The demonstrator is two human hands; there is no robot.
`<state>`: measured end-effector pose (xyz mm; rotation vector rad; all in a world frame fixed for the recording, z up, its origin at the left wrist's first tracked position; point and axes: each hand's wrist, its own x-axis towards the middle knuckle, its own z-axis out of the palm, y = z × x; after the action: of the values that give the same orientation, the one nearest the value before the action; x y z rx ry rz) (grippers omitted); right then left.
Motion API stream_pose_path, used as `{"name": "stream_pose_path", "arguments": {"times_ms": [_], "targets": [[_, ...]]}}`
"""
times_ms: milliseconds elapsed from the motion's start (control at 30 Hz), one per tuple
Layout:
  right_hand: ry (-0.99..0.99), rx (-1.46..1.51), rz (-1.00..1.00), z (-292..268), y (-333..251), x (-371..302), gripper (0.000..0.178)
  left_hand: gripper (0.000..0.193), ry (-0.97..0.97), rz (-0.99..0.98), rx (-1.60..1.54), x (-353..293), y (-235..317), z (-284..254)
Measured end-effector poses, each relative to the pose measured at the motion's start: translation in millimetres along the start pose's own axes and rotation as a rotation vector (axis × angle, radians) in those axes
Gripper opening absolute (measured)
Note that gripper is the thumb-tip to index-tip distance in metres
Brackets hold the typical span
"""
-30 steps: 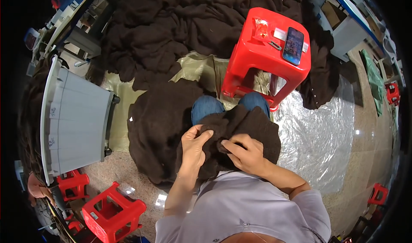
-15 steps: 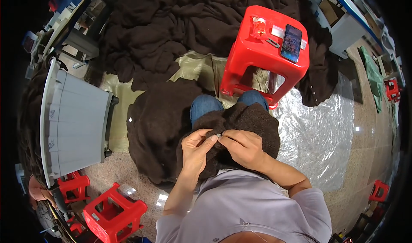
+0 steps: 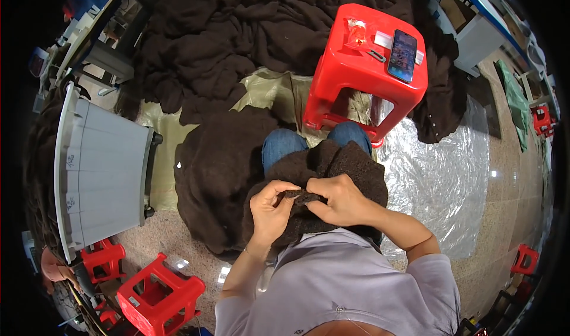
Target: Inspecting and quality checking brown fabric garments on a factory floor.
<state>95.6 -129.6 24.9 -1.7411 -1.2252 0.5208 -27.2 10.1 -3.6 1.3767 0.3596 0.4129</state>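
A dark brown fuzzy garment (image 3: pixel 356 167) lies over my lap and knees. My left hand (image 3: pixel 270 211) pinches a folded edge of it between thumb and fingers. Close by on the right, my right hand (image 3: pixel 337 200) grips the same edge, thumb below and fingers above. A short strip of the brown cloth shows between the two hands. I cannot make out any small item at the fingertips.
Ahead stands a red stool (image 3: pixel 368 69) bearing a phone (image 3: pixel 403 56), a small clear-and-red packet (image 3: pixel 357 33) and thread snips (image 3: pixel 376 55). Brown garments (image 3: pixel 255 27) are heaped beyond on plastic sheeting (image 3: pixel 439 199). A grey wheeled bin (image 3: pixel 104 167) is left; another red stool (image 3: pixel 160 294) stands lower left.
My right hand has turned and moved slightly right, its thumb and fingers now spread along the cloth edge. The small shiny spot between my fingertips no longer shows.
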Motion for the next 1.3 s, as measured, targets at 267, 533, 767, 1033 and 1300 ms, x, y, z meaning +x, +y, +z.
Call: {"name": "stream_pose_path", "arguments": {"times_ms": [267,533,767,1033,1300], "targets": [[0.333,-0.078,-0.240,23.8,12.6,-13.0,0.014,0.010,0.068,0.072,0.008,-0.7,-0.3,3.8],[-0.077,0.349,0.292,-12.4,2.0,-3.1,0.009,0.015,-0.178,0.119,0.109,5.4,7.7,-1.6],[0.384,-0.145,-0.210,15.0,0.5,-12.8,0.021,0.022,0.078,0.523,0.423,-3.3,10.2,20.2],[0.557,-0.440,-0.359,33.5,15.8,-7.2,0.034,0.026,0.107,0.378,0.451,4.6,7.6,23.1],[0.599,-0.238,-0.302,41.1,15.4,-5.2,0.028,0.022,0.151,0.614,0.404,8.7,-0.4,22.6]]}}
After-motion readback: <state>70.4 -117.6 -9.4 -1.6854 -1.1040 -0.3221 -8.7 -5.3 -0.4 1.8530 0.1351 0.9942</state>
